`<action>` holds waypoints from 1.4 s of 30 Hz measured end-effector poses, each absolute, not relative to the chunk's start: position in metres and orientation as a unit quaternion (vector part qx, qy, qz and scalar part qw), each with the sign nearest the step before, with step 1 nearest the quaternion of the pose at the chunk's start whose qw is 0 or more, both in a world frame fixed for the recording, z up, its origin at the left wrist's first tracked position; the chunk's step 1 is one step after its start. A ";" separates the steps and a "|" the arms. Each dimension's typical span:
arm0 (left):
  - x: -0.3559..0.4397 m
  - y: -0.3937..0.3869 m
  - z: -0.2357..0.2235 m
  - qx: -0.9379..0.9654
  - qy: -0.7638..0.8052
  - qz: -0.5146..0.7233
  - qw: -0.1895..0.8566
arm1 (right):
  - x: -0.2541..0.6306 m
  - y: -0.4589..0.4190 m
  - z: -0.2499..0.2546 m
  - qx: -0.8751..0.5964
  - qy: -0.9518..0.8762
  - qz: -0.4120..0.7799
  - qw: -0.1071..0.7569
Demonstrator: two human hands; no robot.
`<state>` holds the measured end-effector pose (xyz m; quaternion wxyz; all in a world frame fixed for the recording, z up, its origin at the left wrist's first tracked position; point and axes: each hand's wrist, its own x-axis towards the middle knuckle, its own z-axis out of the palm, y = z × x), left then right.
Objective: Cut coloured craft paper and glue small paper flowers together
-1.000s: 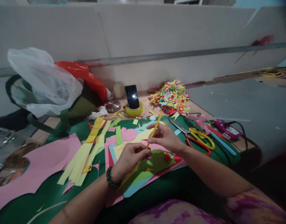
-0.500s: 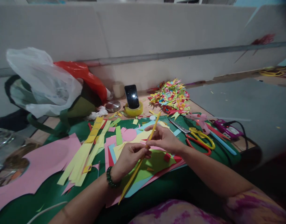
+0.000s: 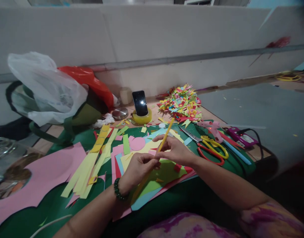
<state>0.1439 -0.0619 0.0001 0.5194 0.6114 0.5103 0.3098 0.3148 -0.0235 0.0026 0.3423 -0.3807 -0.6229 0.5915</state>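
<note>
A thin yellow paper stick (image 3: 166,134), rolled tight at its upper end, slants up and to the right between my hands. Its lower part widens into a flatter strip beneath my left hand. My left hand (image 3: 141,167), with a dark green bead bracelet (image 3: 119,189) at the wrist, pinches the stick near its middle. Just above that, my right hand (image 3: 175,149) grips it between thumb and fingers. Under both hands lies a pile of coloured paper sheets (image 3: 168,172) in green, blue, pink and yellow.
Scissors (image 3: 204,142) and a pink glue gun (image 3: 212,129) lie to the right. Pale yellow strips (image 3: 80,181) and a pink sheet (image 3: 55,168) are at left. Behind stand a phone (image 3: 140,103) on a tape roll (image 3: 144,118), a paper-flower heap (image 3: 184,102) and bags (image 3: 45,89).
The stick's upper tip has shifted slightly up and to the right, and its lower end now shows less below my left hand. Both hands stay almost in place.
</note>
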 end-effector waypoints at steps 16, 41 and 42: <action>0.149 -0.067 -0.010 0.669 0.498 0.309 0.458 | 0.318 -0.018 0.000 -0.370 -0.632 0.569 0.375; 0.145 -0.062 -0.004 0.589 0.502 0.318 0.548 | 0.314 -0.024 0.002 -0.387 -0.642 0.558 0.356; 0.145 -0.062 -0.004 0.592 0.504 0.314 0.545 | 0.314 -0.024 0.002 -0.389 -0.646 0.550 0.360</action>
